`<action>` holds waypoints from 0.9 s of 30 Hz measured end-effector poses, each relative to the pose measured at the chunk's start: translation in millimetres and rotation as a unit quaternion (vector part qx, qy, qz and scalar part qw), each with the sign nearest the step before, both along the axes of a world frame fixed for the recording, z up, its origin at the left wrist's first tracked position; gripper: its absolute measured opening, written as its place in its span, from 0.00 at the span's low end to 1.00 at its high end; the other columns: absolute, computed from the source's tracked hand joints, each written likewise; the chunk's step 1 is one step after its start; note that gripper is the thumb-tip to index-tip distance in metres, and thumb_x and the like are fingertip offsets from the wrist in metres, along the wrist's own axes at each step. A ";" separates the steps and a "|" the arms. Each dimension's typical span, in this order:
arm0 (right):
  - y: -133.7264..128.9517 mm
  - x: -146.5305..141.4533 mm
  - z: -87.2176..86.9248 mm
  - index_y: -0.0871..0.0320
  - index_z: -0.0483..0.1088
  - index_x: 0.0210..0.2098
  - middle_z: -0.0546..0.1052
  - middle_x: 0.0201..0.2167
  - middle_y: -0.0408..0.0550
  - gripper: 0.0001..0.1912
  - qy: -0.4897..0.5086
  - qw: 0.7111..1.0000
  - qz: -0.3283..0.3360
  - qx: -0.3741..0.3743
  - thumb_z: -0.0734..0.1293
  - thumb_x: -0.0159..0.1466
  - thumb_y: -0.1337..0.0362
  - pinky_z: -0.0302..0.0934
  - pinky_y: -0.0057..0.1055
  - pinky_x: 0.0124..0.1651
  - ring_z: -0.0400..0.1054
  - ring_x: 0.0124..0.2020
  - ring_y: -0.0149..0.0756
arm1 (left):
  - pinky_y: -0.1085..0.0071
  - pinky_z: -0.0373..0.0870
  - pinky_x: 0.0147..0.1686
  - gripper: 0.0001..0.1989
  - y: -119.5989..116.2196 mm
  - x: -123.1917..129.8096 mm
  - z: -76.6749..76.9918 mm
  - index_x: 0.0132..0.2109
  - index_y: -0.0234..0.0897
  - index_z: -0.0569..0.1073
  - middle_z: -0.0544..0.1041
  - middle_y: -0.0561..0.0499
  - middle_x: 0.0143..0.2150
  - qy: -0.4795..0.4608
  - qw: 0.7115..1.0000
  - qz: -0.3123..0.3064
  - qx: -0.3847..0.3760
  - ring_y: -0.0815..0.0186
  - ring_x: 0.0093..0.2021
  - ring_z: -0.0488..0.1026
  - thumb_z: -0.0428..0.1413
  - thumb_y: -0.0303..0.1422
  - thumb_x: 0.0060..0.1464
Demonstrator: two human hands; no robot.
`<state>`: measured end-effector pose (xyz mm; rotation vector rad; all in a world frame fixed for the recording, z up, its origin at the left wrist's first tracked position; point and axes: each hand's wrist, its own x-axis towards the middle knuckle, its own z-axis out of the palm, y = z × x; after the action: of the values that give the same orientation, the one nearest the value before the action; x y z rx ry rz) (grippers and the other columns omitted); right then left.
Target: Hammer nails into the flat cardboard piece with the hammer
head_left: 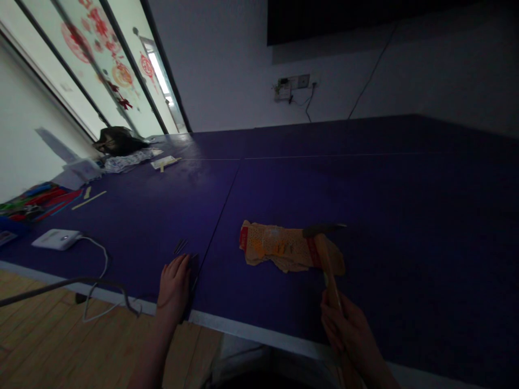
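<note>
My right hand [344, 324] is wrapped round the wooden handle of a hammer [330, 270]. Its dark metal head lies over the right end of a flat, tan, ragged-edged piece [279, 246] with red bands and orange marks; I cannot make out what that piece is. My left hand [175, 278] rests on the table near its front edge, fingers together and bent. A thin nail [194, 256] shows at its fingertips and seems to be held there, though the grip is partly hidden. Just beyond lie several loose nails [180, 246].
A blue-purple table [385, 200] spreads ahead, with a seam across it. At left lie a white power strip [57, 239] with a cable, coloured tools or strips [44, 200], and a dark bag [117, 140]. A grey cable [68, 282] crosses the front left edge.
</note>
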<state>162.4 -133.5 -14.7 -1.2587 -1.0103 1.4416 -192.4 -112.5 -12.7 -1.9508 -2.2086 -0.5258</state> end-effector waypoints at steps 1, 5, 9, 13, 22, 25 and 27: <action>0.1 -0.3 -0.4 0.57 0.59 0.30 0.57 0.08 0.30 0.14 0.002 1.000 -0.003 -0.002 0.64 0.55 0.53 0.42 0.18 0.09 0.46 0.05 0.20 | 0.57 0.62 0.49 0.17 0.0 -0.4 2.3 0.46 0.33 0.71 0.72 0.40 0.48 -0.003 1.000 0.014 -0.005 0.54 0.49 0.67 0.43 0.28 0.53; 1.6 -1.7 -0.5 0.57 0.59 0.29 0.57 0.08 0.29 0.15 0.017 1.000 -0.013 -0.013 0.65 0.54 0.53 0.42 0.17 0.08 0.46 0.05 0.19 | 0.59 0.64 0.44 0.15 -1.5 1.8 19.9 0.42 0.35 0.73 0.75 0.42 0.43 0.024 0.994 0.047 -0.100 0.54 0.46 0.69 0.44 0.27 0.53; 2.7 -1.7 2.1 0.57 0.59 0.28 0.58 0.08 0.30 0.15 0.023 0.999 -0.012 -0.023 0.65 0.53 0.52 0.43 0.18 0.08 0.46 0.05 0.19 | 0.67 0.64 0.39 0.14 3.0 4.4 41.1 0.40 0.41 0.72 0.75 0.48 0.40 0.047 0.981 0.021 -0.188 0.61 0.42 0.71 0.44 0.26 0.52; 3.0 -1.9 3.3 0.57 0.59 0.28 0.58 0.09 0.30 0.15 0.016 1.000 0.000 -0.006 0.64 0.54 0.53 0.43 0.17 0.08 0.47 0.06 0.19 | 0.75 0.62 0.28 0.11 17.5 -4.0 47.8 0.31 0.39 0.71 0.75 0.50 0.32 0.052 0.966 -0.008 -0.253 0.67 0.31 0.72 0.47 0.22 0.44; 3.0 -5.5 3.9 0.57 0.58 0.27 0.56 0.08 0.29 0.14 0.014 1.000 -0.004 0.006 0.63 0.55 0.53 0.42 0.17 0.08 0.45 0.06 0.19 | 0.73 0.68 0.36 0.08 29.5 31.0 65.6 0.32 0.38 0.71 0.76 0.51 0.32 -0.193 0.954 -0.199 -0.114 0.66 0.34 0.72 0.48 0.32 0.50; 2.7 -5.5 3.5 0.57 0.58 0.28 0.56 0.08 0.29 0.13 0.008 1.000 -0.001 0.008 0.62 0.56 0.54 0.42 0.17 0.08 0.45 0.06 0.19 | 0.69 0.69 0.39 0.09 23.6 62.7 68.4 0.33 0.38 0.72 0.77 0.50 0.33 -0.295 0.927 -0.221 -0.073 0.65 0.36 0.74 0.49 0.35 0.52; 2.7 -5.5 3.2 0.57 0.58 0.28 0.56 0.07 0.29 0.12 0.008 1.000 0.002 0.007 0.62 0.56 0.55 0.41 0.17 0.08 0.45 0.06 0.19 | 0.68 0.70 0.39 0.08 22.4 81.5 67.2 0.33 0.37 0.73 0.78 0.50 0.33 -0.342 0.908 -0.234 -0.057 0.65 0.35 0.74 0.50 0.34 0.52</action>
<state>156.9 -130.8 -11.5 -1.2342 -1.0111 1.4435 -110.9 -90.1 54.4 -2.6894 -2.0986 -1.3583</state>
